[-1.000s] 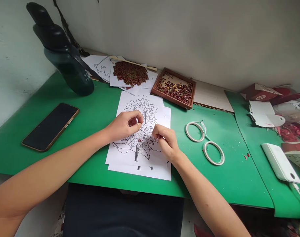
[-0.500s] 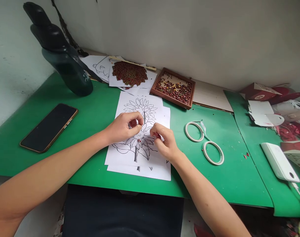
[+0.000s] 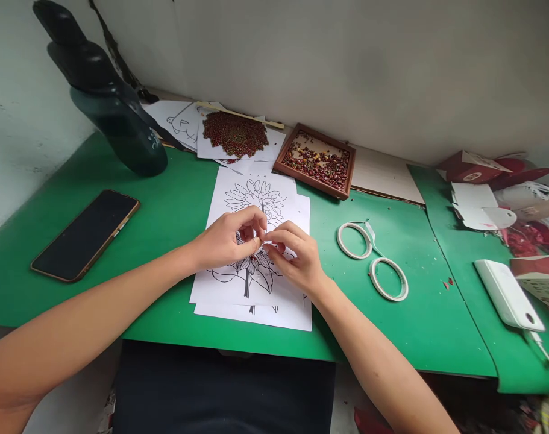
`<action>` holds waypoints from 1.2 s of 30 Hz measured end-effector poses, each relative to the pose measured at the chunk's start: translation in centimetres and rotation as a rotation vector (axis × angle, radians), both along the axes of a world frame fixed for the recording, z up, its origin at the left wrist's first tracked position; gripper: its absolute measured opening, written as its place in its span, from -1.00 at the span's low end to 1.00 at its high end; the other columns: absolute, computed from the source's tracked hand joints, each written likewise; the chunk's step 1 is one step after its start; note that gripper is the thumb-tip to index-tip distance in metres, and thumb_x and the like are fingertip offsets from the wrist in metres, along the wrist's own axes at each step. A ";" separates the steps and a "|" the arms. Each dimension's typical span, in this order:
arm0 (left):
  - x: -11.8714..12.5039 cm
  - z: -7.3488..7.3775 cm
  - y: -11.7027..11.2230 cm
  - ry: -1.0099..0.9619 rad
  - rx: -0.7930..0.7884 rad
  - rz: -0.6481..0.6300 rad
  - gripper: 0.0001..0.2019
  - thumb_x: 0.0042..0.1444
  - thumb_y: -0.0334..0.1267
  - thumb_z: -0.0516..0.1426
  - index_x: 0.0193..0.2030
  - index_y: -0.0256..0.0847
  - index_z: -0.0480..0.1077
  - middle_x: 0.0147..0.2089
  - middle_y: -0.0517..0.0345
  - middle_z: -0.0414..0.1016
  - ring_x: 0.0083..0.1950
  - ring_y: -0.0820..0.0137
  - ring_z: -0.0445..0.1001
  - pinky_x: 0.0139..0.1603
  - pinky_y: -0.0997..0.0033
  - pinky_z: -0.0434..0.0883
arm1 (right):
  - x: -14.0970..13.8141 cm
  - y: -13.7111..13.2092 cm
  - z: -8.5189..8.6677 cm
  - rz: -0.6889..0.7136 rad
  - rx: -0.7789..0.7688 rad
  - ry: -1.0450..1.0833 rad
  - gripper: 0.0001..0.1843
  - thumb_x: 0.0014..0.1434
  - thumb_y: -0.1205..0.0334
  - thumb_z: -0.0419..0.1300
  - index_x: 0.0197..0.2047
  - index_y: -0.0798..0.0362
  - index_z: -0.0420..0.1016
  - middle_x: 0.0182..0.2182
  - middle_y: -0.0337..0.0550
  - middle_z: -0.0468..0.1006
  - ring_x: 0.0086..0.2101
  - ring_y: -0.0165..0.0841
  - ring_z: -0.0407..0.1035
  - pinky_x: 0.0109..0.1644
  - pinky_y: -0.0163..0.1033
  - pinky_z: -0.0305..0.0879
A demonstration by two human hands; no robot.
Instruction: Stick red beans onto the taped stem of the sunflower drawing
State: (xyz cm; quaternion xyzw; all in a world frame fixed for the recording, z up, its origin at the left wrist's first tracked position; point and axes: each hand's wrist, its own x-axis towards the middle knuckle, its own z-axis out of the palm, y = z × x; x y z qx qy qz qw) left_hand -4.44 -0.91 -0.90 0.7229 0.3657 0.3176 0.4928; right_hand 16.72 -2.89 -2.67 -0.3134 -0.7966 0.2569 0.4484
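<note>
1 flower drawing lies directly beneath the left hand and right hand, its long axis running away from the body; both hands are about equally near its middle. Their fingertips meet above it, and I cannot tell whether they grasp something small or nothing. 2 tape rolls rest on the green surface, nearer the right hand. Beyond the drawing, slightly right, sits 1 tray of beans.
</note>
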 end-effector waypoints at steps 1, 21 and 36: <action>0.0 -0.1 0.0 0.005 -0.002 -0.006 -0.85 0.16 -0.41 0.16 -0.15 -0.13 0.35 -0.22 0.27 0.48 -0.30 0.51 0.41 -0.23 0.44 0.42 | 0.0 0.0 -0.1 0.001 0.005 -0.001 -0.77 0.33 0.45 0.23 -0.05 -0.06 0.57 -0.28 -0.18 0.49 -0.35 -0.40 0.40 -0.33 -0.26 0.35; -0.1 0.1 -0.1 0.083 0.047 -0.017 -0.79 0.26 -0.30 0.14 0.03 -0.10 0.39 -0.12 0.20 0.63 -0.33 0.49 0.56 -0.23 0.42 0.52 | 0.2 0.1 -0.1 -0.120 -0.055 -0.068 -0.85 0.34 0.41 0.19 -0.14 -0.01 0.53 -0.32 -0.19 0.49 -0.39 -0.41 0.34 -0.31 -0.24 0.34; -0.7 -0.5 0.9 0.279 0.275 0.188 -0.72 0.25 -0.37 0.08 0.07 -0.10 0.42 -0.24 0.29 0.62 -0.29 0.46 0.57 -0.16 0.45 0.46 | 0.3 -0.3 0.1 0.197 -0.099 -0.327 -0.85 0.28 0.44 0.20 -0.19 0.01 0.56 -0.34 -0.20 0.55 -0.37 -0.37 0.35 -0.19 -0.19 0.29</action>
